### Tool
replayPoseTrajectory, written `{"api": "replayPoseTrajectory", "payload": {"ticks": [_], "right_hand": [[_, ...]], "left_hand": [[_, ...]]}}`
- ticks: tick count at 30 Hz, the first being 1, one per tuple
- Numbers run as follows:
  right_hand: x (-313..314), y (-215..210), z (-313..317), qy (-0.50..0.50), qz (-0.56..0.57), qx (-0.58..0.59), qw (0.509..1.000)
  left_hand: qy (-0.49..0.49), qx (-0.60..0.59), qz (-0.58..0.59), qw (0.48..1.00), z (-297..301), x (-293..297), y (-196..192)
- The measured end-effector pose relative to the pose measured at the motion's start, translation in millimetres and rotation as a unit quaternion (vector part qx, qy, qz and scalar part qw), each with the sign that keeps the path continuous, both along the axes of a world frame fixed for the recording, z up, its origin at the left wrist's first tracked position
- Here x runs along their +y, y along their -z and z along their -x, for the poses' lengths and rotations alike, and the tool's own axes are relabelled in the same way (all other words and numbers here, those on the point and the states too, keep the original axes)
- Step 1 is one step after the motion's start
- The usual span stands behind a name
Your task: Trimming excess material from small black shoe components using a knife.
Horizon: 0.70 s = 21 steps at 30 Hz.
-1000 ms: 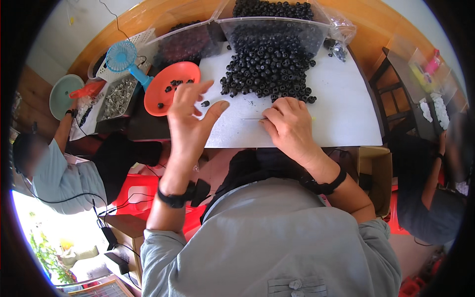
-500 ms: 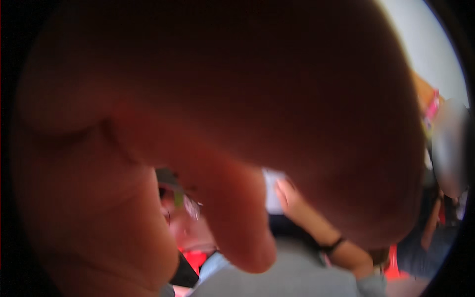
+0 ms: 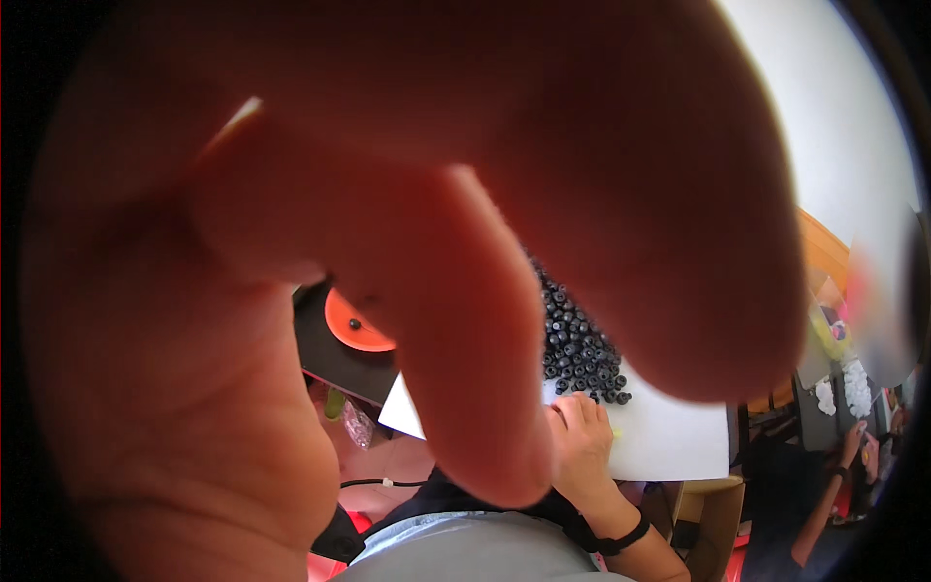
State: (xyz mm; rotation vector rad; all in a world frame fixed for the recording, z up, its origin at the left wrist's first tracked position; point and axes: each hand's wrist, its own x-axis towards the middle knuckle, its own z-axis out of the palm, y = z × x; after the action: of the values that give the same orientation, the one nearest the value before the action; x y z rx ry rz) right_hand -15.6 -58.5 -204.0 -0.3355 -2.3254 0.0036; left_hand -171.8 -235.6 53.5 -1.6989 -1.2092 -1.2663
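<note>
My left hand (image 3: 388, 252) is very close to the camera and fills much of the picture, dark and blurred. Its fingers are spread and I see nothing in them. Beyond it, my right hand (image 3: 582, 436), with a black band on the wrist, rests at the near side of a white work surface (image 3: 679, 427). Its fingers are bent together; whatever they hold, if anything, is hidden. Just past its fingertips lies a heap of small black round pieces (image 3: 582, 354), some showing holes like beads. My left hand covers part of the heap.
An orange bowl (image 3: 339, 325) with a black piece inside stands on a dark surface (image 3: 339, 364) to the left. A cardboard box (image 3: 716, 519) is below the right side of the white surface. At far right, another person's hands (image 3: 858, 446) are near white items (image 3: 855, 388).
The view has shifted, and the white surface, black pieces and orange bowl now show clearly. My right hand now rests at the heap's near edge. My left hand still blocks much of the view.
</note>
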Motion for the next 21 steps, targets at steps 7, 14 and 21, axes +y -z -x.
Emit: {"api": "replayPoseTrajectory", "payload": {"ticks": [7,14,21], "right_hand": [[-7.5,-11.0,1.4,-0.028,0.047,0.005,0.998],[-2.0,3.1,1.5,-0.031,0.006,0.023,0.999],[-5.2,2.2,2.5,-0.031,0.032,0.021,0.999]], "left_hand": [[0.017,-0.046,0.053,0.997,-0.9,9.1,-1.6],[-0.041,-0.096,0.087,0.991,-6.9,19.5,-12.0],[-0.089,-0.128,0.160,0.975,-16.2,-17.3,-10.8]]}}
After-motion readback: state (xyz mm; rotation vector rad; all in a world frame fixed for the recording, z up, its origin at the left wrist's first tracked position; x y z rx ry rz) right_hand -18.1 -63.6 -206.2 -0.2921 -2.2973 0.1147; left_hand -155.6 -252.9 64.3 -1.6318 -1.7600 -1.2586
